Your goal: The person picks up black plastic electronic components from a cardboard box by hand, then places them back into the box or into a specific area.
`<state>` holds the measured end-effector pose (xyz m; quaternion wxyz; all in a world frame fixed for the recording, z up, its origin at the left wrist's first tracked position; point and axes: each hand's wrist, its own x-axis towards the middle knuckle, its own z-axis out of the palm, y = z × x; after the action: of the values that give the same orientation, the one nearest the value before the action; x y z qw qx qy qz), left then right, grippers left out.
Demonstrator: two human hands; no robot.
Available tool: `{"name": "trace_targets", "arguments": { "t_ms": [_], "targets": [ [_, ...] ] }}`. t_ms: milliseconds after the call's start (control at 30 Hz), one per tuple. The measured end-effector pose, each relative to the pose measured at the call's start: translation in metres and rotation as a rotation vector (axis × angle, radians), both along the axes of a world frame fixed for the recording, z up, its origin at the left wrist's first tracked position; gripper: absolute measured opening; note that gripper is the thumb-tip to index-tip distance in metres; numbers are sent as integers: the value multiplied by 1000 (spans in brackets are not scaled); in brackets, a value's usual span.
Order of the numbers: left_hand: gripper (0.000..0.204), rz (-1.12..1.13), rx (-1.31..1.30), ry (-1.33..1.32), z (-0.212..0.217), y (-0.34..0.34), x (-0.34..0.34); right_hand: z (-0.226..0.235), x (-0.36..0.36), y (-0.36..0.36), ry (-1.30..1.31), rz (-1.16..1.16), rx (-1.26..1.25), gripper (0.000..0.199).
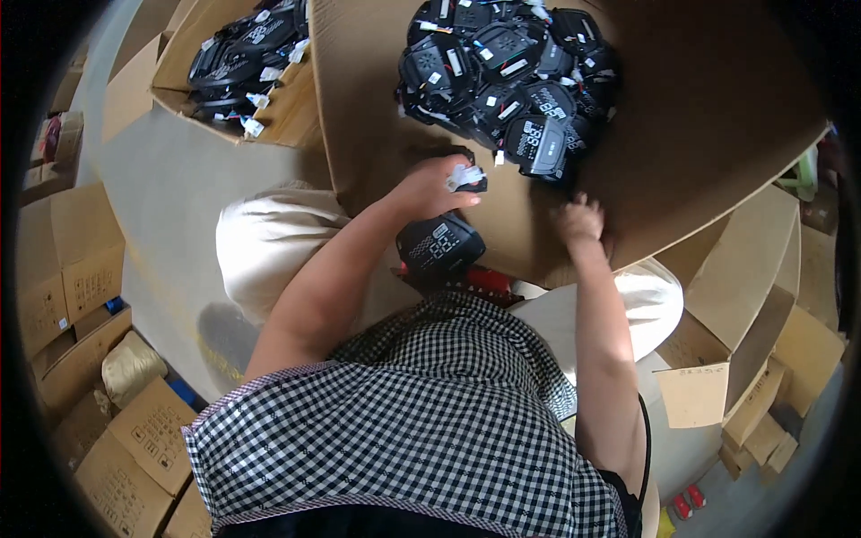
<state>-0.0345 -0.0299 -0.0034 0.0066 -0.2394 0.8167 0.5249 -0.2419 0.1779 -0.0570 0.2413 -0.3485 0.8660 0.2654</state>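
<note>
My left hand (432,190) is closed around a black cable bundle with white plug connectors (464,177), at the near left side of a big cardboard carton. Just below that hand, over my lap, is a black display panel (440,244) with pale digit markings; whether the held cable belongs to it is hidden by the hand. My right hand (581,221) is inside the carton's near right part, blurred and half in shadow, with its fingers unclear. Beyond both hands lies a heap of similar black display panels (507,76) with short wires and white plugs.
The large carton's wall (717,134) rises on the right. A smaller carton (300,112) at upper left holds more black panels. Stacked boxes (90,282) line the left, and open cartons (700,394) stand at right. A red patterned thing (489,282) shows between my knees.
</note>
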Motion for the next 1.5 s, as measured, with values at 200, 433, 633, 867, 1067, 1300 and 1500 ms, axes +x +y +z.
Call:
{"name": "trace_targets", "arguments": {
  "t_ms": [200,433,633,867,1067,1300,1500],
  "targets": [
    [40,-4,-107,-16,-1,8,-1,-29,26,25,-153,-38,-141,27],
    [34,-241,-159,-48,19,20,9,30,71,10,-589,-113,-658,19],
    [29,-319,157,184,8,37,12,68,101,-4,-1296,-981,-1118,13],
    [22,-202,429,124,-8,31,13,75,110,-8,-1663,-1390,-1369,19],
    [30,-340,293,220,4,24,11,60,113,-2,-1751,-1325,-1451,20],
    [39,-370,476,154,-10,30,13,34,118,-4,-1738,-1468,-1760,15],
    [40,-206,370,229,-10,42,14,37,122,-21,-1836,-1559,-1850,14]
  ]
}}
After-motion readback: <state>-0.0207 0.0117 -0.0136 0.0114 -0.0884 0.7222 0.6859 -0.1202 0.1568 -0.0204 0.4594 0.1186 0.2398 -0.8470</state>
